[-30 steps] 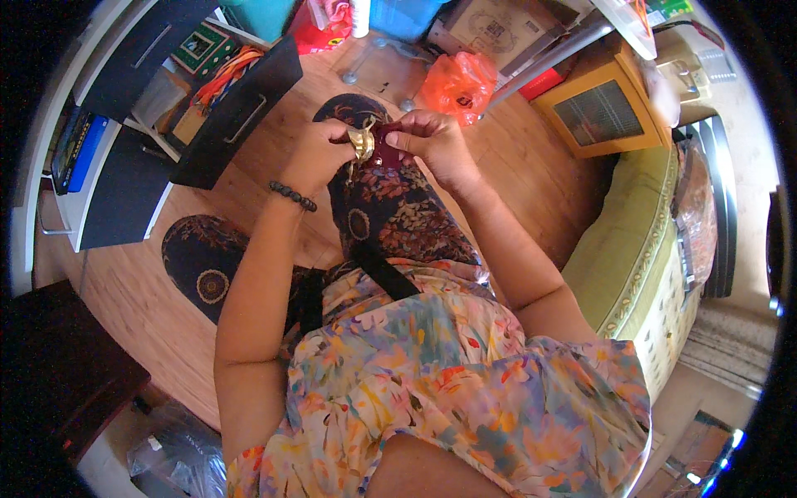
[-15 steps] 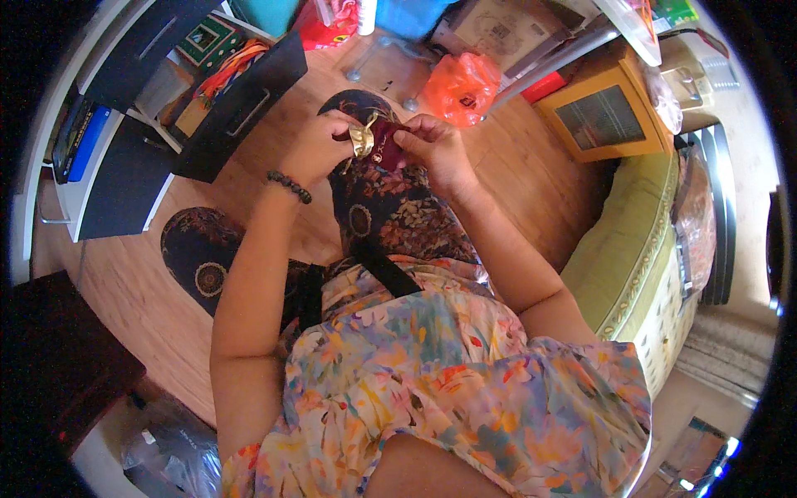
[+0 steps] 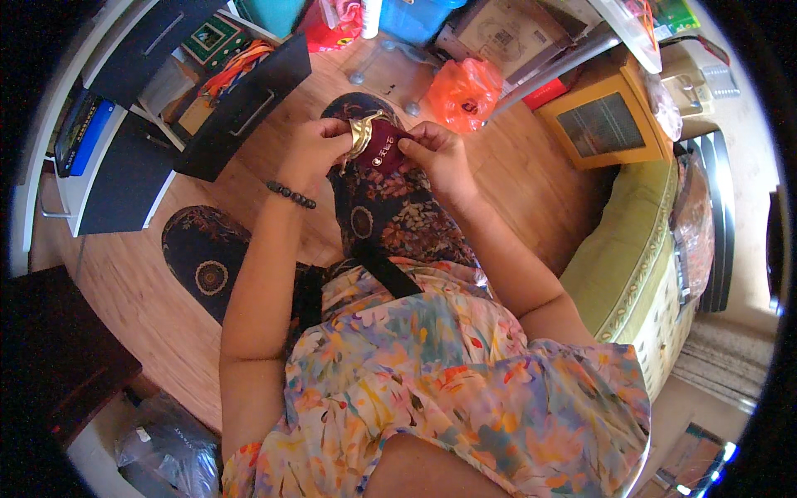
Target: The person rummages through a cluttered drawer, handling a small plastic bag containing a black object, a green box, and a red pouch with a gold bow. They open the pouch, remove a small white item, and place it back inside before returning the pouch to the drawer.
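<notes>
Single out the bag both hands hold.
The small dark-red pouch with a shiny gold edge: the left hand and right hand grip it; other bags, like the translucent red-orange plastic bag and crumpled clear plastic bag, are untouched.

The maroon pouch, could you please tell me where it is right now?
In the head view, the maroon pouch is at the upper middle, held between the left hand and the right hand, above a patterned trouser leg.

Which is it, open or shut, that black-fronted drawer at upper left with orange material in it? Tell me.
Open. The drawer stands pulled out from the cabinet, and orange material shows inside it.
</notes>
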A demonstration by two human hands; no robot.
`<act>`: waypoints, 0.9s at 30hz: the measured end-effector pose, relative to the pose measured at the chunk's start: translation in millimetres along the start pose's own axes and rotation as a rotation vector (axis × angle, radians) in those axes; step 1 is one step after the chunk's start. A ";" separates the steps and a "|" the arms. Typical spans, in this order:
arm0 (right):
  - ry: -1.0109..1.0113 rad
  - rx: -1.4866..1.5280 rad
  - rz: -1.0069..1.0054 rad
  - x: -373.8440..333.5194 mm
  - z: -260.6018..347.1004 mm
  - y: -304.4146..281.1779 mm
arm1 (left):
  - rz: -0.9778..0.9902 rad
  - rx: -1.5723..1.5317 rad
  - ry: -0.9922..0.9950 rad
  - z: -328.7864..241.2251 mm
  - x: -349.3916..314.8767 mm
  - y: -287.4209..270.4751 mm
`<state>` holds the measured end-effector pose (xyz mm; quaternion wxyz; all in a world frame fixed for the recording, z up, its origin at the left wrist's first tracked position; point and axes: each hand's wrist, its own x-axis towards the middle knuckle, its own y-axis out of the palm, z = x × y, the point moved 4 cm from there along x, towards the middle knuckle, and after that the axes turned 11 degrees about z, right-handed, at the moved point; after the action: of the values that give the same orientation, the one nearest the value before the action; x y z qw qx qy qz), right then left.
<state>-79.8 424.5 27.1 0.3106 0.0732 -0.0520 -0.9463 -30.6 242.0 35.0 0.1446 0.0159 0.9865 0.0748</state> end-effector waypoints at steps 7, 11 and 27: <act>-0.058 -0.196 0.086 8.0 14.6 4.3 | 0.111 0.396 0.237 -8.0 2.9 -0.8; -0.007 -0.236 0.041 13.3 -0.3 -2.4 | 0.131 0.497 0.100 -17.9 -0.8 3.2; -0.142 -0.284 -0.056 13.1 -10.2 -0.1 | -0.136 0.667 0.337 -11.4 -9.1 5.2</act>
<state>-88.6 416.3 15.6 0.2870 -0.0373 0.0625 -0.9552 -25.0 245.0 49.2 -0.0282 -0.0158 0.9655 -0.2585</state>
